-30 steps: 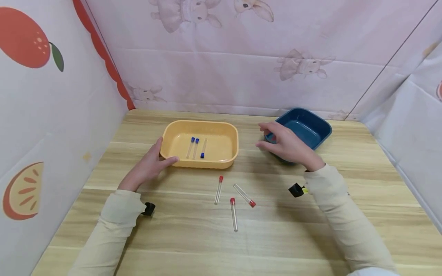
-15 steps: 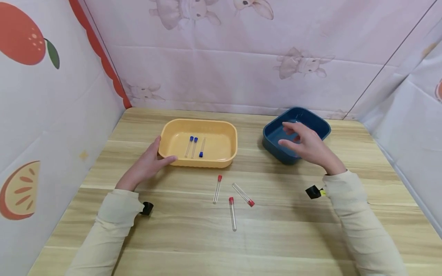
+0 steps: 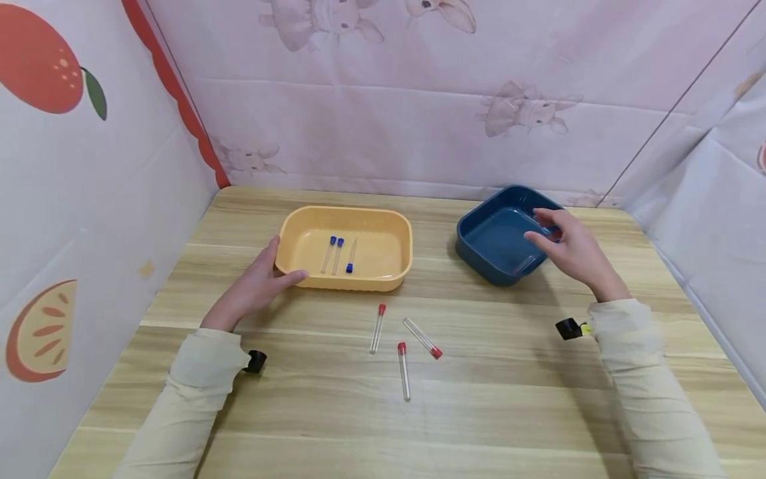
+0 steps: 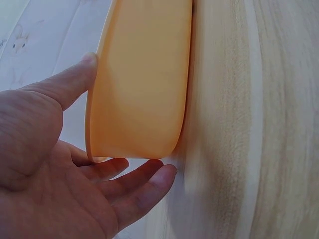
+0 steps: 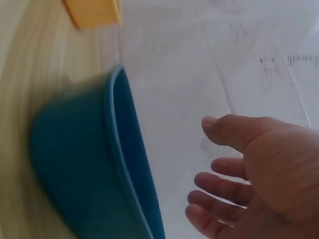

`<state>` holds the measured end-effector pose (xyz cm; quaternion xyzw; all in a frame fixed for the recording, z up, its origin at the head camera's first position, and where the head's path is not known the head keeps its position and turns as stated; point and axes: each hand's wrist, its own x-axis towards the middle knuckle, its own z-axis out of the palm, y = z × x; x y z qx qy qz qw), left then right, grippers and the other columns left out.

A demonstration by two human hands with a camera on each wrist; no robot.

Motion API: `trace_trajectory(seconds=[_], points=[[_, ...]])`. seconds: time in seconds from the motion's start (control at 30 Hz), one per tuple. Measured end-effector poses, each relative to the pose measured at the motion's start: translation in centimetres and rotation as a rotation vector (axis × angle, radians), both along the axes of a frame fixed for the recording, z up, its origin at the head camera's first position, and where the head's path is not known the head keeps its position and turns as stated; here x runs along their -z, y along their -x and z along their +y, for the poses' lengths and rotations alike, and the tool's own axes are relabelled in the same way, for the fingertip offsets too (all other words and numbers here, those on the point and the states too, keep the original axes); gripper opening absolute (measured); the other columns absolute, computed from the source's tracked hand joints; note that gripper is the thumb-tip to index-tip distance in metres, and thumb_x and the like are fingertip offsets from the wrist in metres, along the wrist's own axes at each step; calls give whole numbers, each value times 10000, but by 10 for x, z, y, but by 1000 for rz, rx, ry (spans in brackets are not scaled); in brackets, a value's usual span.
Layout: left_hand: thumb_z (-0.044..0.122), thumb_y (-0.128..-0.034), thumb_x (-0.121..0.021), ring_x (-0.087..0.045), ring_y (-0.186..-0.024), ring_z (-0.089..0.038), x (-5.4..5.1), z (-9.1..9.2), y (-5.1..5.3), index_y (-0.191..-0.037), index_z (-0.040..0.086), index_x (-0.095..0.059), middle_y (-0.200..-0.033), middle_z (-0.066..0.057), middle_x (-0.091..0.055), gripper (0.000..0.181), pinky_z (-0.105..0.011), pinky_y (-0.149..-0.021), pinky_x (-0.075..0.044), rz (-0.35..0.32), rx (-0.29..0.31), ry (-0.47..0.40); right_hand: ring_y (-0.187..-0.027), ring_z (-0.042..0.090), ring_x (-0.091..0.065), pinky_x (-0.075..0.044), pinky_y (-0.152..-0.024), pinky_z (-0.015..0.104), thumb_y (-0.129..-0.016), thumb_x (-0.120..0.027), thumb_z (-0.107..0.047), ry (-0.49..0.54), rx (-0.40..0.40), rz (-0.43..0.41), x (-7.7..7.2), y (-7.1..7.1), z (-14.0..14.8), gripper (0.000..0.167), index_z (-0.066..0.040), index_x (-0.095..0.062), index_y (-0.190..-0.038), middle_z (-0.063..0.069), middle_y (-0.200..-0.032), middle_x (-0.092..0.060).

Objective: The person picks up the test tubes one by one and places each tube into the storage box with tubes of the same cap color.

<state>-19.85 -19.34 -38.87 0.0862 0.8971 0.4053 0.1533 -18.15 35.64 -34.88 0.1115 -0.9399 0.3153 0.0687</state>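
My left hand point(image 3: 254, 286) holds the near left corner of a yellow plastic basin point(image 3: 344, 283), the thumb on its rim and the fingers against the outside wall. Inside lie three clear test tubes with blue caps, among them one point(image 3: 351, 256) with its cap toward me. Over the right side of a dark blue basin point(image 3: 487, 259) hovers my right hand point(image 3: 574, 253), fingers spread, nothing in it. In the right wrist view it is apart from the blue rim. Three red-capped test tubes lie on the table: left point(image 3: 378, 329), right point(image 3: 423, 338) and front point(image 3: 404, 372).
Both basins stand toward the back of the wooden table point(image 3: 299, 412). Printed cloth walls point(image 3: 389, 133) enclose it behind and at both sides. A small black device point(image 3: 256, 362) is at my left cuff, another point(image 3: 568, 328) at my right.
My right hand has moved to the right, from the blue basin's left rim across to its right side. The left hand, both basins and the test tubes have stayed put.
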Motion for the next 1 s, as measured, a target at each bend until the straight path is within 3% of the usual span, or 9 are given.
trace_trajectory(seconds=[0.17, 0.27, 0.57, 0.77, 1.0], points=[[388, -1014, -677, -95, -1563, -388, -1, 1, 0, -1639, 41, 102, -1711, -219, -11, 1057, -570, -1239, -141, 10, 2, -13, -1127, 440, -552, -406, -831, 210, -1056, -620, -248, 28, 74, 17, 3, 3, 19, 565, 76, -466, -1492, 326, -1415, -519], [378, -1015, -677, -101, -1561, -394, -1, 1, 0, -1641, 47, 100, -1710, -221, -14, 1052, -574, -1237, -144, 15, 2, -15, -1141, 453, -549, -377, -805, 143, -1057, -615, -227, 44, 104, 41, 7, 8, 30, 540, 93, -484, -1472, 344, -1401, -525], [393, -1020, -665, -89, -1564, -382, 0, 0, 2, -1645, 52, 90, -1714, -207, -12, 1038, -570, -1240, -132, 8, -2, -8, -1189, 459, -531, -379, -792, 154, -1057, -602, -271, 77, 216, 44, 18, 20, 64, 545, 81, -504, -1461, 333, -1430, -515], [428, -1015, -660, -59, -1567, -382, 0, 0, 2, -1637, 39, 109, -1715, -201, 22, 1063, -575, -1241, -117, -6, -12, 5, -1271, 471, -495, -383, -796, 162, -1056, -587, -296, 83, 234, 40, 25, 27, 79, 553, 53, -506, -1478, 301, -1471, -495], [448, -1011, -659, -45, -1567, -393, 1, 1, 1, -1634, 34, 113, -1713, -205, 35, 1075, -586, -1238, -116, -13, -19, 16, -1312, 474, -476, -389, -836, 228, -1065, -567, -299, 87, 225, -24, 32, 36, 90, 565, 38, -473, -1509, 298, -1512, -455]])
